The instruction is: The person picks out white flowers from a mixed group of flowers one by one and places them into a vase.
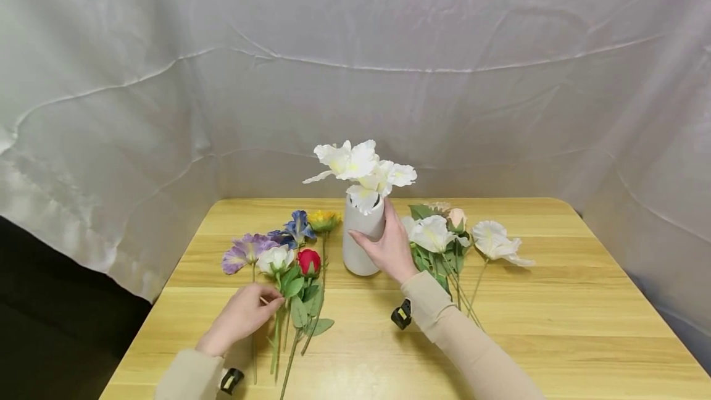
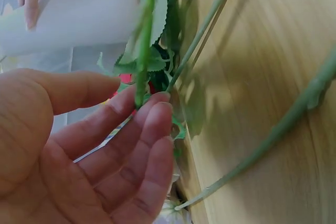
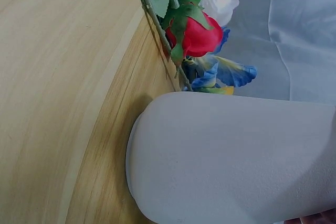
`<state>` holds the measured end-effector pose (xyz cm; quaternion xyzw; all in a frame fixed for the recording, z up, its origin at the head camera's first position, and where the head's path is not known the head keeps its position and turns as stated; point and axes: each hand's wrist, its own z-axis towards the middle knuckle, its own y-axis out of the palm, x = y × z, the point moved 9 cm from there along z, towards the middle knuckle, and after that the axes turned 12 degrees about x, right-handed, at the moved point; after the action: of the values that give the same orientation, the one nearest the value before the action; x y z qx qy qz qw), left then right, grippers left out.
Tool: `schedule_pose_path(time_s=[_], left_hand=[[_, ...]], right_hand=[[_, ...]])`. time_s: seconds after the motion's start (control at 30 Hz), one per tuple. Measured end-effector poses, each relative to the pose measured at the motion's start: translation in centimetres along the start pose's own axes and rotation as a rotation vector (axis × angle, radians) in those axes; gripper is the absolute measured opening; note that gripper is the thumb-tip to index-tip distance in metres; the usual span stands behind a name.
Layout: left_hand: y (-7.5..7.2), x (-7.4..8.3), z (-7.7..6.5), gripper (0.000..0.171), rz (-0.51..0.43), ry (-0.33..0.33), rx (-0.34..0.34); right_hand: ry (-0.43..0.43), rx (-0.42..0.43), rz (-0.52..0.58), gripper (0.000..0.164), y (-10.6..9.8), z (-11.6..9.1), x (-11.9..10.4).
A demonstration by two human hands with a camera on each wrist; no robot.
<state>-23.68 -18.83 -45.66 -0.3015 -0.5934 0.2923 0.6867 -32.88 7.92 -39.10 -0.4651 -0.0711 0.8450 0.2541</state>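
My right hand (image 1: 393, 244) grips a white vase (image 1: 361, 239) around its upper right side, thumb across the front. The vase stands upright on the table and fills much of the right wrist view. White ruffled flowers (image 1: 355, 168) rise from its mouth. To the left, my left hand (image 1: 248, 310) has its thumb and fingertips around a green stem (image 2: 145, 40), seemingly that of the white rose (image 1: 276, 259). Beside that rose lie a red rose (image 1: 308, 262), a purple flower (image 1: 247, 252), a blue flower (image 1: 299, 227) and a yellow flower (image 1: 324, 220).
Right of the vase lie more stems: a white ruffled flower (image 1: 432, 233), a pale peach rosebud (image 1: 457, 220) and another white flower (image 1: 498, 243). Grey cloth (image 1: 389, 97) hangs behind the wooden table (image 1: 555, 301) and along its sides.
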Motion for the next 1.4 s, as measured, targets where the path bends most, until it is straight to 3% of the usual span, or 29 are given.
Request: schedule_pose_path(time_s=[0.17, 0.47, 0.7, 0.83, 1.17, 1.4], left_hand=[[-0.5, -0.7, 0.4, 0.01, -0.057, -0.039, 0.047], [-0.4, -2.7, 0.7, 0.02, -0.258, -0.208, 0.101], [0.5, -4.1, 0.8, 0.045, -0.415, -0.325, 0.058], [1.1, -4.5, 0.9, 0.049, -0.494, -0.377, 0.017], [1.6, -5.0, 1.2, 0.036, -0.551, -0.443, 0.0], [1.7, -5.0, 1.4, 0.034, -0.553, -0.426, -0.008]], right_hand=[[-0.003, 0.003, 0.0, 0.097, -0.1, 0.0, -0.1], [0.009, -0.012, 0.006, 0.097, 0.1, -0.1, 0.0], [0.007, -0.01, 0.011, 0.096, 0.2, -0.1, 0.1], [0.007, -0.012, 0.008, 0.097, 0.2, -0.1, 0.1], [0.011, -0.012, 0.005, 0.097, 0.2, -0.1, 0.1], [0.012, -0.009, 0.0, 0.096, 0.1, 0.0, 0.2]])
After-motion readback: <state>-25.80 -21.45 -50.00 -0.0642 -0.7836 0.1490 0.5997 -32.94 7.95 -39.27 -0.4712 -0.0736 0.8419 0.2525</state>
